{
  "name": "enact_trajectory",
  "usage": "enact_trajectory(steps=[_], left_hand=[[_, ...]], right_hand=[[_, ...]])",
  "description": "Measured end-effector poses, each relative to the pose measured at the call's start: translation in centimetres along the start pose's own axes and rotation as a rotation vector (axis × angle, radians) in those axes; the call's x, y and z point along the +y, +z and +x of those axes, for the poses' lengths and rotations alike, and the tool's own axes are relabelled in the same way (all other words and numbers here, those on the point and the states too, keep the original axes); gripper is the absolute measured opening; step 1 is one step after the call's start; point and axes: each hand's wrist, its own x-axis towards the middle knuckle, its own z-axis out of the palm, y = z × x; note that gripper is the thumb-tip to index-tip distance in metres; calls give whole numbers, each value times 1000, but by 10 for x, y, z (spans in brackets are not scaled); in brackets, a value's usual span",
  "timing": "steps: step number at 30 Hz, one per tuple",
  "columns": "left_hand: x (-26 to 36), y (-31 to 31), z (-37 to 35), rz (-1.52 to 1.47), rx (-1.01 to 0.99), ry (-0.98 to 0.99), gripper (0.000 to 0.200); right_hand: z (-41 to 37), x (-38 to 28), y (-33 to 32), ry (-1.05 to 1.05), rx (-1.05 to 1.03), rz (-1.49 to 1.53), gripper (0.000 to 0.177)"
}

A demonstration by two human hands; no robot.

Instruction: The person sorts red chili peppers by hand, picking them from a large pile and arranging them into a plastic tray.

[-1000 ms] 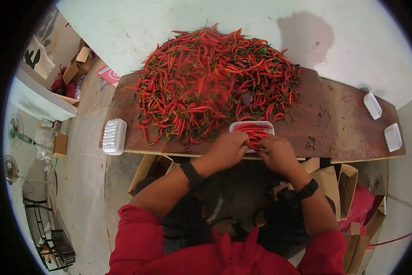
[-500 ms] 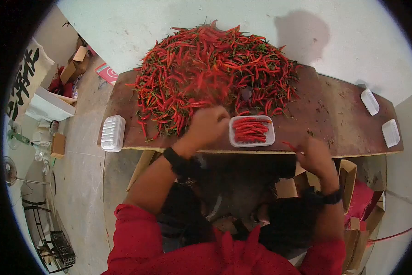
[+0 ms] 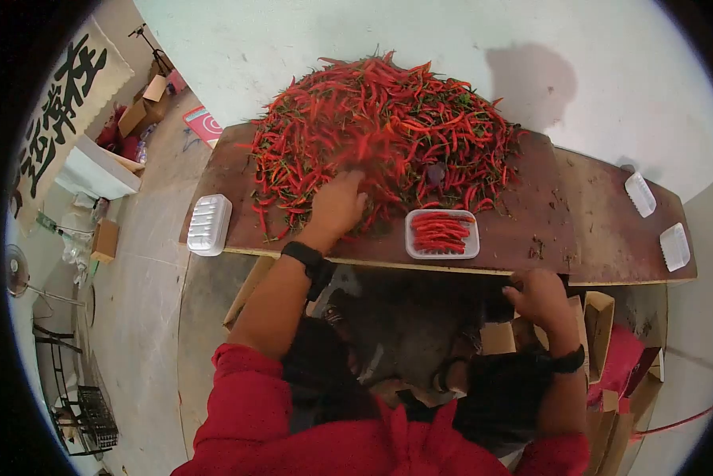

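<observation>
My left hand (image 3: 339,205) reaches to the front of a big heap of red chili peppers (image 3: 444,119), its fingertips at the nearest peppers. Its fingers are partly stretched, the thumb apart, and I see nothing held in them. My right hand (image 3: 542,300) hangs just off the table's front edge with thumb and forefinger apart; no pepper shows in it. Between the hands, near the edge, stands a white plastic tray (image 3: 410,251) with several red chili peppers (image 3: 440,233) laid side by side.
Ribbed white trays (image 3: 209,226) lie at the table's left end. At its right end are two more white trays (image 3: 640,195) (image 3: 674,247). A wall (image 3: 420,28) rises behind the brown table (image 3: 523,250). Open cardboard boxes (image 3: 599,333) stand below on the right.
My left hand has moved from beside the tray up and left to the heap. The chili pepper in my right hand is no longer visible, and that hand has dropped slightly. The view has shifted a little.
</observation>
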Motion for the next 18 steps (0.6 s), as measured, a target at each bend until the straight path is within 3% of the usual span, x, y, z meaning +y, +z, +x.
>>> enact_trajectory(steps=[5,9,11,13,16,17,18], left_hand=[[-5,4,1,70,16,-5,33],[0,-2,2,96,-72,-25,25],[-5,-5,2,75,-64,-29,22],[-4,-11,2,14,128,69,16],[5,-22,4,-64,241,90,15],[12,-28,4,-61,247,84,15],[21,-35,2,-39,127,73,16]], right_hand=[[1,-35,-10,-110,-47,-16,31],[15,-53,-6,-209,-21,-14,29],[30,-62,6,-294,82,90,25],[44,-74,11,-309,103,132,25],[61,-93,18,-343,195,283,24],[66,-100,19,-362,269,397,23],[69,-105,18,-369,267,397,23]])
